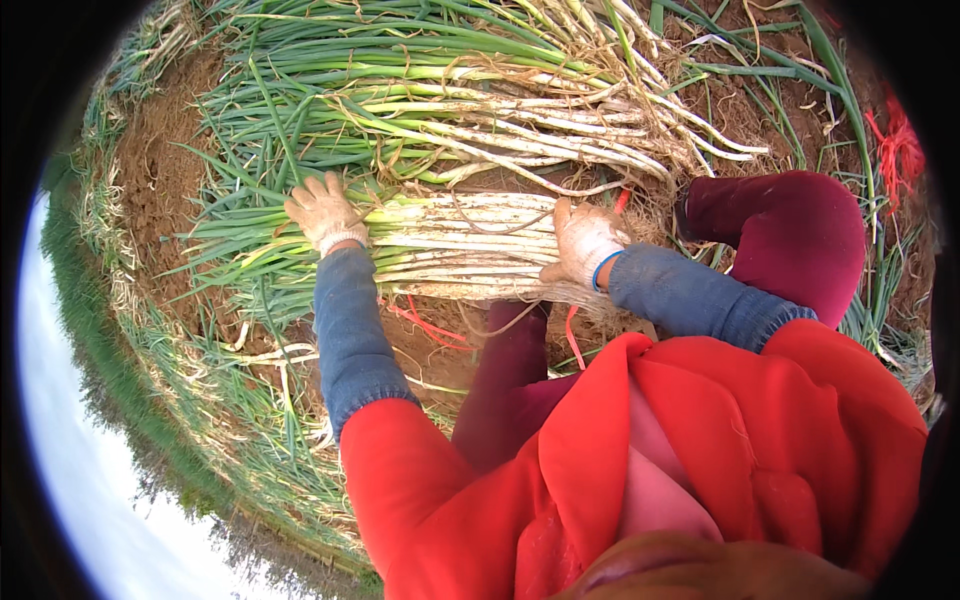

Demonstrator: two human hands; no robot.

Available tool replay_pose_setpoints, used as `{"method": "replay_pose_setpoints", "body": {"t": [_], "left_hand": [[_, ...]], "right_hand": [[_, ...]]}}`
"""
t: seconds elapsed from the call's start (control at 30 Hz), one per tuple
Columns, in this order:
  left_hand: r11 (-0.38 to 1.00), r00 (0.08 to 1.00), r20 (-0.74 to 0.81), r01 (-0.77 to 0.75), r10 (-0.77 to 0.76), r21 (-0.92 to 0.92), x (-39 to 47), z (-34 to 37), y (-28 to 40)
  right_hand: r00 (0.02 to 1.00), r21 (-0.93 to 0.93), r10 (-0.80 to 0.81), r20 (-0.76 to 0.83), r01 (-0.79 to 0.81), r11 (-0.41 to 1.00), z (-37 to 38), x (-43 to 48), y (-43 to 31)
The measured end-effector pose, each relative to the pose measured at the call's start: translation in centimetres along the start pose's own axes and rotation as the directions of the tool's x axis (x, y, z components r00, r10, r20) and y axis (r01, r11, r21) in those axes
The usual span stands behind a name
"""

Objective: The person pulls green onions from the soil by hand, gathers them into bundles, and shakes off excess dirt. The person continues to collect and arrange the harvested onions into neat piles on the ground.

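A bundle of green onions (465,240) lies before me, its white stalks side by side, roots to the right and green leaves to the left. My left hand (326,211), in a soiled knit glove, rests with spread fingers on top of the leaves. Near the root end, my right hand (589,244), gloved too, presses flat on the stalks with its thumb apart. Red plastic ties (431,328) run beneath the bundle, their ends showing below it. A larger pile of green onions (510,112) lies just beyond, roots also to the right.
My knees in maroon trousers (802,225) flank the root end. A tangle of red ties (898,150) lies at the far right. Brown soil (161,157) shows at the left, with rows of pulled onions (217,420) along the lower left. Loose leaves lie at the upper right.
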State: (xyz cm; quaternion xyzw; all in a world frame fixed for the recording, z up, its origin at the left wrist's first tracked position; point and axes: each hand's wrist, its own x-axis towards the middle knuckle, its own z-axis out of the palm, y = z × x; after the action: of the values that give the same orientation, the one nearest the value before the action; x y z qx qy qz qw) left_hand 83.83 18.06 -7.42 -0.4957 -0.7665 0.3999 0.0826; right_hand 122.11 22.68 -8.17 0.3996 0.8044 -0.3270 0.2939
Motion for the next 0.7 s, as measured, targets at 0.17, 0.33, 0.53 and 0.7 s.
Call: {"method": "replay_pose_setpoints", "body": {"t": [0.17, 0.33, 0.53, 0.7], "left_hand": [[0.752, 0.842, -0.153, 0.361, -0.517, -0.551, -6.5, -1.8, 0.3], [0.512, 0.847, -0.524, -0.412, -0.089, -0.754, -11.4, -3.6, 9.0], [0.425, 0.908, -0.372, -0.264, -0.193, -0.866, -12.2, -2.8, 12.5], [0.425, 0.892, -0.391, -0.270, -0.228, -0.864, -12.7, -3.0, 12.3]], "right_hand": [[0.999, 0.088, -0.042, -0.033, 0.045, 0.995, 0.6, -0.7, 1.0], [0.978, 0.233, -0.061, -0.199, 0.107, 0.967, 2.2, -1.0, 2.1], [0.992, 0.091, -0.116, -0.057, 0.121, 0.989, 1.1, 0.3, 2.2], [0.985, -0.062, -0.146, 0.086, 0.152, 0.986, -0.5, 1.7, 2.7]]}}
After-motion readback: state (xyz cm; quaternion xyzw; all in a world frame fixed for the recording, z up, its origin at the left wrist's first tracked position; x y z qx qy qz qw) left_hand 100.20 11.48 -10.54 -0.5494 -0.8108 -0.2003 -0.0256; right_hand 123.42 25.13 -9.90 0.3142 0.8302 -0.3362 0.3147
